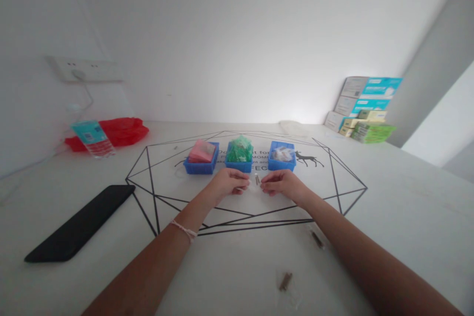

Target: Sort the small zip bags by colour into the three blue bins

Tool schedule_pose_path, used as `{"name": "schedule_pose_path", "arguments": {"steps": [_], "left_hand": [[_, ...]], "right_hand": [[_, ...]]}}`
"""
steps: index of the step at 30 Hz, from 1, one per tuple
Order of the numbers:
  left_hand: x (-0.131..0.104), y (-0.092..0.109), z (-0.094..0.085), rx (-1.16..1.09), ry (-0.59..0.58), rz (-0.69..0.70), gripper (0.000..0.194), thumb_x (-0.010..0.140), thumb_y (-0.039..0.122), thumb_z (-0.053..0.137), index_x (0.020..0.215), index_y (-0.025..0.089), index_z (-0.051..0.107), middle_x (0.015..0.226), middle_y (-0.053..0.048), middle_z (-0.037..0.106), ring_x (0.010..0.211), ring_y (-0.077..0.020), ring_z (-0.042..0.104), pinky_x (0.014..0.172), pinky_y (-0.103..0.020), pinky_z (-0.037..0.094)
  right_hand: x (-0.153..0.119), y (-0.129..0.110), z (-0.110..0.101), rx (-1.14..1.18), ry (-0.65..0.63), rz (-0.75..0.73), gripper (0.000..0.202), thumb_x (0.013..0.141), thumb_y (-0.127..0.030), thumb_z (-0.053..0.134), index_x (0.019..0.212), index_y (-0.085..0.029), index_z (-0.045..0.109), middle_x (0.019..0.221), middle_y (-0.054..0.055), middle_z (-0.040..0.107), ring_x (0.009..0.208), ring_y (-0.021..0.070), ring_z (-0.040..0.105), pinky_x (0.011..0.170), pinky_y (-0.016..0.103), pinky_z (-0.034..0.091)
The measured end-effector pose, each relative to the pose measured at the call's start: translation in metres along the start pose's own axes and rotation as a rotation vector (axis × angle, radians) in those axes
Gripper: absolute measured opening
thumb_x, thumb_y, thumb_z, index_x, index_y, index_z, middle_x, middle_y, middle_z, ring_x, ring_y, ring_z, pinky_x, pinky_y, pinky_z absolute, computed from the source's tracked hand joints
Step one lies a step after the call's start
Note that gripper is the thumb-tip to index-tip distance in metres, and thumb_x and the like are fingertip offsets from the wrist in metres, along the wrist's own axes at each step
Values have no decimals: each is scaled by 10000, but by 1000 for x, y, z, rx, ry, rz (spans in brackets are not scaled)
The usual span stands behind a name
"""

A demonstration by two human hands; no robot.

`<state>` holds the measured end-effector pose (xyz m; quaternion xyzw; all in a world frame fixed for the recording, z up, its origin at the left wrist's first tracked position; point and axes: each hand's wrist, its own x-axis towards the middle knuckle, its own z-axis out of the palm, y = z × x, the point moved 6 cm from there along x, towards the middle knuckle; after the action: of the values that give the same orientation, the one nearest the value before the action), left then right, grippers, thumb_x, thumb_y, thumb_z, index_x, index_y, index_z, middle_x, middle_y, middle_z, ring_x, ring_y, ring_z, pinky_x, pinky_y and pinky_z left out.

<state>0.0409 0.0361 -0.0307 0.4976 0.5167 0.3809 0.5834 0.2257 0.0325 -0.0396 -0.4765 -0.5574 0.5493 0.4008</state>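
My left hand (230, 181) and my right hand (282, 182) face each other over the table, fingers pinched. Between them is a small clear plastic bag (255, 188), its edges gripped by the fingertips on both sides. A thin metal piece (257, 178), perhaps a screw, shows at the bag; whether it lies inside is too blurred to tell. Just beyond the hands stand three blue bins: the left bin (200, 169) holds pink packets (202, 151), the middle bin (239, 164) green packets (240, 150), the right bin (282, 164) clear bags with small parts (283, 153).
Two clear bags with brownish metal parts lie near me, one bag (286, 282) in front and another bag (317, 239) beside my right forearm. A black pad (81, 224) lies left. At the back are a red plastic bag (124, 131), a bottle (94, 139) and stacked boxes (365, 101).
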Motion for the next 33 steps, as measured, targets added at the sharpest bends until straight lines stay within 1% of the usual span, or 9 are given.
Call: {"name": "schedule_pose_path", "arguments": {"steps": [6, 14, 16, 20, 23, 25, 29, 31, 33], "left_hand": [[3, 2, 0, 85, 53, 39, 188, 642, 181, 839, 770, 129, 711, 671, -34, 701, 583, -134, 636, 534, -249, 480], [6, 0, 0, 175, 53, 60, 113, 695, 177, 773, 769, 134, 700, 675, -36, 705, 566, -136, 645, 504, -236, 465], [7, -2, 0, 196, 36, 66, 120, 689, 184, 777, 768, 136, 700, 669, -36, 705, 558, -134, 643, 492, -230, 455], [8, -2, 1, 204, 27, 58, 78, 704, 146, 744, 762, 133, 693, 635, -23, 689, 519, -119, 623, 468, -218, 438], [5, 1, 2, 204, 30, 49, 52, 713, 128, 722, 755, 134, 691, 632, -23, 690, 518, -117, 621, 472, -218, 438], [3, 2, 3, 213, 28, 42, 40, 715, 120, 711, 746, 133, 690, 624, -23, 688, 517, -117, 619, 475, -221, 440], [1, 3, 3, 226, 14, 45, 40, 698, 123, 720, 720, 134, 688, 607, -21, 682, 525, -114, 620, 477, -211, 438], [1, 2, 3, 227, 3, 47, 62, 682, 136, 739, 718, 135, 689, 590, -17, 674, 514, -112, 611, 477, -210, 437], [3, 1, 3, 226, -1, 43, 76, 674, 143, 749, 722, 136, 690, 582, -16, 672, 504, -112, 602, 488, -220, 448]], "right_hand": [[3, -9, -7, -47, 83, -113, 235, 543, -291, 841, 702, -161, 728, 647, 27, 711, 604, 145, 644, 577, 269, 534], [-7, -38, -56, -175, 531, -406, 301, 675, -429, 773, 797, -156, 741, 782, 79, 750, 582, 166, 632, 515, 283, 492], [-9, -40, -64, -184, 588, -405, 324, 708, -440, 752, 842, -145, 745, 882, 105, 764, 574, 164, 640, 493, 278, 491], [-10, -42, -69, -251, 548, -269, 391, 807, -398, 658, 1072, -118, 721, 947, 140, 763, 546, 180, 677, 417, 261, 470], [-19, -54, -74, -459, 564, -223, 323, 843, -364, 610, 1018, -120, 730, 864, 127, 760, 555, 187, 688, 431, 261, 489], [-25, -60, -72, -647, 456, -164, 268, 832, -375, 624, 867, -131, 731, 746, 105, 740, 566, 188, 681, 450, 256, 489], [-43, -38, -58, -845, -126, 254, 377, 599, -376, 836, 864, -146, 698, 711, 79, 720, 560, 187, 655, 428, 243, 470], [-56, -30, -54, -856, -257, 392, 487, 480, -331, 893, 879, -156, 675, 757, 73, 722, 564, 184, 647, 444, 259, 501], [-63, -26, -51, -873, -298, 457, 476, 434, -305, 903, 812, -161, 652, 742, 64, 706, 552, 176, 629, 442, 269, 509]]}}
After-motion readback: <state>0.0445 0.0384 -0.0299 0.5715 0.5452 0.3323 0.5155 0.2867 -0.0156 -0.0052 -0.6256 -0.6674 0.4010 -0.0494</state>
